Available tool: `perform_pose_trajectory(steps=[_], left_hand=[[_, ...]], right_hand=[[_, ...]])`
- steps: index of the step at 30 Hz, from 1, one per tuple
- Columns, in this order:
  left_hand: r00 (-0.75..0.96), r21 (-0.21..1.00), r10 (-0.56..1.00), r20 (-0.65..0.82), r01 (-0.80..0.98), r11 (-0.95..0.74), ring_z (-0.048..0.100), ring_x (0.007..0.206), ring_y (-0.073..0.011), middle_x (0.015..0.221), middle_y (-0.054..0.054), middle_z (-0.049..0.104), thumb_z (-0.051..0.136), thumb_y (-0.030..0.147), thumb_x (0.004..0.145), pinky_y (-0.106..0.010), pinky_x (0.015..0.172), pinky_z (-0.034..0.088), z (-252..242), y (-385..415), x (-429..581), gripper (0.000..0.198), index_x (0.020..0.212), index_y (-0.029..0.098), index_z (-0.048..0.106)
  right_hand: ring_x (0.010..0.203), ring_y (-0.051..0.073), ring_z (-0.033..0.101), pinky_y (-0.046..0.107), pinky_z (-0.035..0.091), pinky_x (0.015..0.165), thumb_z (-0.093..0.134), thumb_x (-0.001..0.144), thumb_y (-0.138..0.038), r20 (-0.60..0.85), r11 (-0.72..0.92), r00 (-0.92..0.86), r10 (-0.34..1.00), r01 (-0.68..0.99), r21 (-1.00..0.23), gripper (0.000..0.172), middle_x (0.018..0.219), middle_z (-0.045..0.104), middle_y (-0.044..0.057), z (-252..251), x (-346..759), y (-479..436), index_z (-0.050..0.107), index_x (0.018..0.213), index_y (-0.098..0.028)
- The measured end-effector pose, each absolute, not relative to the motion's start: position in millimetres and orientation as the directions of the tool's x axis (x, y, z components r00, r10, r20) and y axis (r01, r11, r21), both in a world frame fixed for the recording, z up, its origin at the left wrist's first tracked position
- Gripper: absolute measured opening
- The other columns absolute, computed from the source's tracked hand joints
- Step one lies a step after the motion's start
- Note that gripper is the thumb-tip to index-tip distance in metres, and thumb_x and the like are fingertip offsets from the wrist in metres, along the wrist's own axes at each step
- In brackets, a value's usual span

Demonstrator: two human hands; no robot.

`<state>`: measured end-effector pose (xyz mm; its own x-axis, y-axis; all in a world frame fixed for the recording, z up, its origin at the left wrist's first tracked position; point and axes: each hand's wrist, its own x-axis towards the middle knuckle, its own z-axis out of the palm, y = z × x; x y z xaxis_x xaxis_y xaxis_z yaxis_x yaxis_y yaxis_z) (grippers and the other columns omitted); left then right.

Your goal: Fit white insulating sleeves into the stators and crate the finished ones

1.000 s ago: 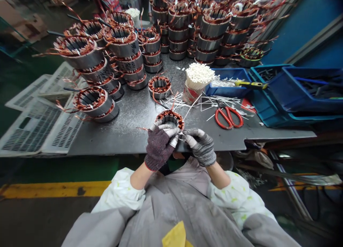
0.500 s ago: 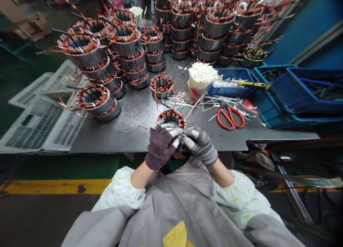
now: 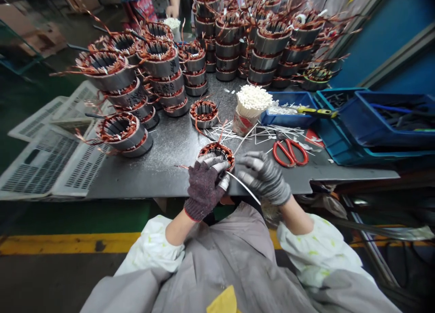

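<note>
Left hand (image 3: 204, 189) grips the copper-wound stator (image 3: 216, 151) over the near edge of the surface (image 3: 163, 179), a white cable tie (image 3: 243, 188) trailing from under its fingers. Right hand (image 3: 264, 178) hovers open just beside. Step looks like binding the stator; the tie's loose end calls for threading through.

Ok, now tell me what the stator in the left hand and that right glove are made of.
The stator looks like stacked grey steel laminations wound with glossy reddish copper wire. The right glove seems knitted grey yarn, its fingers coated smooth, probably rubber.
</note>
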<state>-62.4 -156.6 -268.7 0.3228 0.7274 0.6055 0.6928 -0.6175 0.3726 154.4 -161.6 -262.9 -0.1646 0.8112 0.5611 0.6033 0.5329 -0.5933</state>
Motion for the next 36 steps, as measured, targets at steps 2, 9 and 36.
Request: perform_pose_trajectory(steps=[2, 9, 36], left_hand=[[0.337, 0.348, 0.748, 0.571, 0.727, -0.592, 0.059, 0.124, -0.0313, 0.123, -0.009, 0.072, 0.068, 0.033, 0.088, -0.053, 0.106, 0.042, -272.4, -155.7, -61.9, 0.022, 0.108, 0.023, 0.07], [0.303, 0.304, 0.792, 0.531, 0.804, -0.511, 0.063, 0.115, -0.0338, 0.114, -0.011, 0.074, 0.061, 0.036, 0.091, -0.057, 0.105, 0.04, -280.9, -154.2, -55.0, 0.016, 0.089, 0.021, 0.068], [0.7, 0.002, 0.525, 0.484, 0.599, -0.801, 0.062, 0.126, -0.027, 0.121, -0.005, 0.074, 0.057, 0.021, 0.094, -0.052, 0.11, 0.043, -248.5, -138.8, -119.5, 0.022, 0.11, 0.028, 0.071]], right_hand=[[0.09, 0.023, 0.067, 0.04, 0.052, 0.082, 0.062, 0.095, -0.042, 0.524, 0.632, -0.377, 0.764, 0.601, -0.489, 0.026, 0.106, 0.076, 0.008, -269.6, 151.0, -158.8, 0.077, 0.111, -0.027], [0.086, 0.025, 0.066, 0.041, 0.052, 0.081, 0.056, 0.096, -0.034, 0.618, 0.536, -0.22, 0.755, 0.75, -0.388, 0.025, 0.095, 0.077, 0.01, -268.2, 110.4, -131.1, 0.079, 0.091, -0.023], [0.112, 0.022, 0.069, 0.039, 0.056, 0.098, 0.065, 0.089, -0.037, 0.296, 0.376, -0.333, 0.896, 0.211, -0.902, 0.023, 0.124, 0.072, 0.009, -281.0, 129.5, -129.9, 0.074, 0.103, -0.021]])
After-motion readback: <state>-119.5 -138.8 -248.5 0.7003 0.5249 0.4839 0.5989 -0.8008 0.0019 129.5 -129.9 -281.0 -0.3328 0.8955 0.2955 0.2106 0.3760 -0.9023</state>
